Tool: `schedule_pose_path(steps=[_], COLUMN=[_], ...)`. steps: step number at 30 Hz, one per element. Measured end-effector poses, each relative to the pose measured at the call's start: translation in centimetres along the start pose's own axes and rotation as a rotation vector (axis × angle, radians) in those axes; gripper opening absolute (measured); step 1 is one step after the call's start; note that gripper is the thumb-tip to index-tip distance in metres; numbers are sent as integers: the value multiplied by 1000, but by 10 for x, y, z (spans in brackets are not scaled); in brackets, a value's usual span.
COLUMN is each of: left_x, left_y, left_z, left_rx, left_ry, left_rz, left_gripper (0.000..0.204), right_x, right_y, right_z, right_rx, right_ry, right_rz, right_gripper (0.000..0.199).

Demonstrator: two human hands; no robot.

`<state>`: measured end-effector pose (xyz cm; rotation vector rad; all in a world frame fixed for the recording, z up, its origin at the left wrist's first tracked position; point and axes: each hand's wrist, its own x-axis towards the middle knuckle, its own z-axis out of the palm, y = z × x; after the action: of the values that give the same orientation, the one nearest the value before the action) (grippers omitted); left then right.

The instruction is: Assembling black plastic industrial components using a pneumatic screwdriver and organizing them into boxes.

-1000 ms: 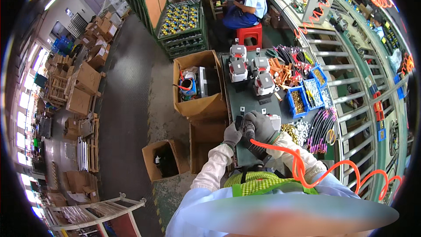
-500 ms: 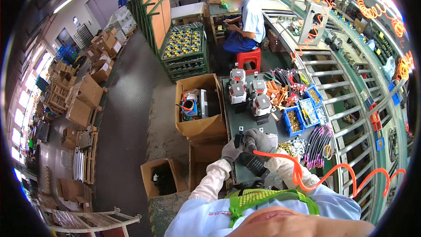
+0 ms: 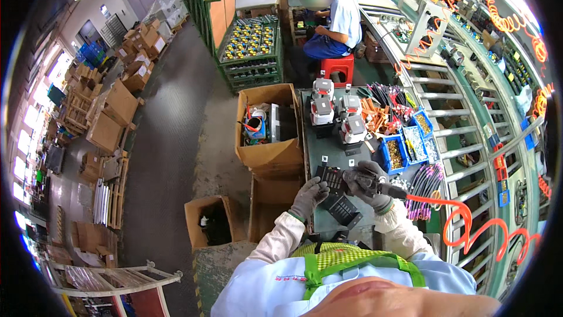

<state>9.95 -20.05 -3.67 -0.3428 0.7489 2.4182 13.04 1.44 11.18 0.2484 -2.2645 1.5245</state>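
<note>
In grey gloves, both my hands are over the dark workbench. My right hand (image 3: 367,184) is closed around a dark air screwdriver (image 3: 394,191), whose orange coiled hose (image 3: 431,201) trails off to the right. Beside it lies a black slotted metal bracket (image 3: 329,177), partly hidden behind the hand. A second black slotted bracket (image 3: 343,210) rests nearer to me. Left of the brackets, at the bench edge, my left hand (image 3: 308,198) has its fingers apart and slightly bent, with nothing in them.
Several switch-like units (image 3: 353,129) stand at the back of the bench. Blue bins (image 3: 393,154) of small fasteners and black cables (image 3: 423,191) lie to the right, beside a roller conveyor (image 3: 463,154). Cardboard boxes (image 3: 267,154) adjoin the left edge. A co-worker (image 3: 343,21) sits beyond.
My left hand has let go of the black bracket and drawn back a little, opening. My right hand has shifted right with the air screwdriver. The bracket now lies flat on the bench.
</note>
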Motion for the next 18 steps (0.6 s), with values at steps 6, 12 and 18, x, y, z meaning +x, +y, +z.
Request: schedule_pose_path(steps=[6,12,18], left_x=[9,17,8], left_y=[1,-15,-21], left_z=[35,55,65], left_rx=[28,-278,-223], left_ry=[101,13,80], left_rz=[-190,-346,-314], left_gripper=[20,31,34], right_x=[-30,-49,-66], right_y=[-27,-34,-22], right_z=[-14,-22,-34], right_rx=[253,251,13], right_ry=[89,97,35], right_rz=[-104,-83,-112], right_gripper=[48,55,53])
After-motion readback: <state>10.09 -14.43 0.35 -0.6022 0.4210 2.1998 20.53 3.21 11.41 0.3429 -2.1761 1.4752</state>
